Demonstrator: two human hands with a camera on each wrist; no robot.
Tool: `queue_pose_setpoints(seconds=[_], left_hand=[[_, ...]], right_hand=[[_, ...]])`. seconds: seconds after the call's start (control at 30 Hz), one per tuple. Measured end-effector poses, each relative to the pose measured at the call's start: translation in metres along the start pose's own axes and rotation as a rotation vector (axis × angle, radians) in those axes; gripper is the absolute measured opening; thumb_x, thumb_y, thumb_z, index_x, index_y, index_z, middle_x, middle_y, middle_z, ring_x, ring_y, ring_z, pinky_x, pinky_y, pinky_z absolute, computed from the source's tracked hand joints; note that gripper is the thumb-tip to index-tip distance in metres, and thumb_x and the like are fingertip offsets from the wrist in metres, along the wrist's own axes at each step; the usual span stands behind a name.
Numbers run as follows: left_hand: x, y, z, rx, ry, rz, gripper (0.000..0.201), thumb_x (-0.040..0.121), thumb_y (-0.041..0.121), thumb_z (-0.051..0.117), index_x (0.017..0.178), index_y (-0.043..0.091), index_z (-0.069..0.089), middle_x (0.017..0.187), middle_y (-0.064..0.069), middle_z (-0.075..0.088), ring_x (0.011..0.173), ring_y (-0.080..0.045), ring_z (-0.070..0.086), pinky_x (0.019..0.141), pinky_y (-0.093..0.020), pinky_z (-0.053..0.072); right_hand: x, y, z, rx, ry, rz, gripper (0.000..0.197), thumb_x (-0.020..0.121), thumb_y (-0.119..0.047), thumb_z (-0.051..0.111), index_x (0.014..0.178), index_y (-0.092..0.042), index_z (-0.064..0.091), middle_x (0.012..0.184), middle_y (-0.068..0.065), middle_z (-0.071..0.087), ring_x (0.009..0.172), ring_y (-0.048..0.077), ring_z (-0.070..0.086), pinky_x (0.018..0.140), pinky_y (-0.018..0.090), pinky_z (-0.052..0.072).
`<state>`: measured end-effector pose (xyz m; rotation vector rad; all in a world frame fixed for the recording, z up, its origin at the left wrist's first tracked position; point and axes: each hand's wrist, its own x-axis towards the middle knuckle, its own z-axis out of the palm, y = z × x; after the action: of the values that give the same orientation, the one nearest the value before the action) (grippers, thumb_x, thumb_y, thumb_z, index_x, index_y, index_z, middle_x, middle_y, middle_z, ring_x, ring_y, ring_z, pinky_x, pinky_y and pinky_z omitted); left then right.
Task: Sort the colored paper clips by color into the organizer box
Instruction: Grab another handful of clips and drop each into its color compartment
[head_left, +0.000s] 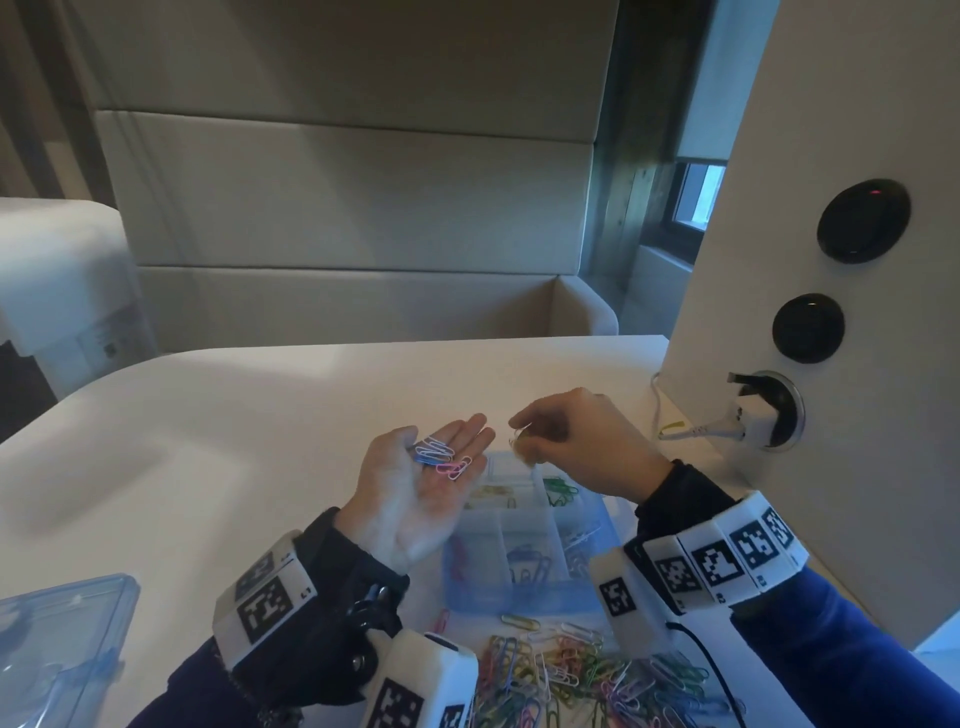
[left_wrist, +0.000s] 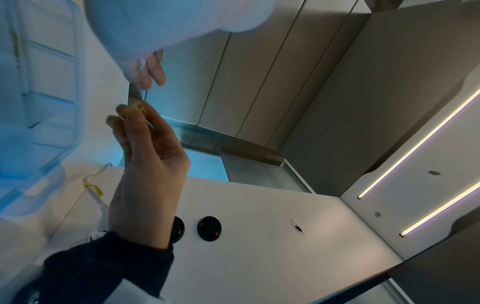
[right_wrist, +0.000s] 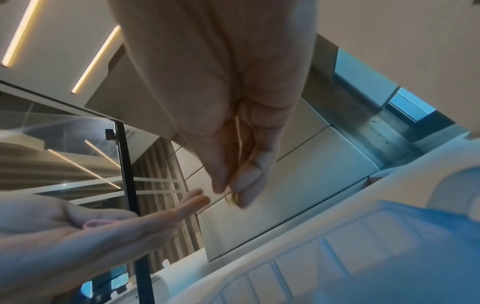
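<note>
My left hand (head_left: 421, 483) lies palm up above the table, fingers straight, carrying blue, white and pink paper clips (head_left: 441, 457) on its palm. My right hand (head_left: 524, 441) hovers just right of it, over the far end of the clear blue organizer box (head_left: 524, 597), pinching yellow paper clips (head_left: 521, 442) between thumb and fingers. The pinch on the yellow paper clips (right_wrist: 235, 198) also shows in the right wrist view, beside the flat left hand (right_wrist: 130, 228). The box holds yellow, green, red, blue and white clips in separate compartments. A mixed pile of clips (head_left: 571, 680) lies near me.
The box's clear blue lid (head_left: 57, 644) lies at the table's left front edge. A white panel with round sockets (head_left: 862, 221) stands on the right, with a white plug and cable (head_left: 727, 426) running onto the table beside my right hand.
</note>
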<state>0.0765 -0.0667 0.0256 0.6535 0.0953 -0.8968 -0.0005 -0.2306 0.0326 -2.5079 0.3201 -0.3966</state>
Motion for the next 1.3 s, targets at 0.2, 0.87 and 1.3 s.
queue_pose_setpoints(seconds=[0.2,0.87,1.3], left_hand=[[-0.005,-0.003,0.001,0.024,-0.031,-0.043,0.049,0.103,0.029,0.026,0.121,-0.011,0.048,0.122,-0.026,0.062,0.115,-0.035,0.058,0.106,-0.039,0.037],[-0.006,-0.009,0.003,-0.029,-0.004,-0.088,0.056,0.105,0.031,0.025,0.124,-0.017,0.046,0.103,-0.022,0.062,0.097,-0.024,0.055,0.097,-0.029,0.037],[-0.016,-0.003,0.007,0.061,-0.112,-0.155,0.057,0.103,0.035,0.028,0.113,-0.014,0.055,0.088,-0.02,0.061,0.076,-0.025,0.058,0.07,-0.027,0.041]], right_hand=[[-0.01,-0.021,-0.007,-0.098,0.012,-0.183,0.021,0.089,-0.023,0.066,0.109,-0.019,0.072,0.105,-0.004,0.072,0.09,0.004,0.063,0.083,0.022,0.055],[-0.026,-0.03,-0.001,0.227,0.072,-0.336,0.005,0.091,-0.009,0.063,0.087,-0.012,0.065,0.078,-0.005,0.068,0.072,0.01,0.065,0.064,0.021,0.052],[-0.024,-0.034,0.005,-0.133,-0.012,-0.374,0.01,0.084,-0.017,0.072,0.094,-0.017,0.075,0.089,-0.003,0.061,0.075,0.004,0.05,0.066,0.007,0.038]])
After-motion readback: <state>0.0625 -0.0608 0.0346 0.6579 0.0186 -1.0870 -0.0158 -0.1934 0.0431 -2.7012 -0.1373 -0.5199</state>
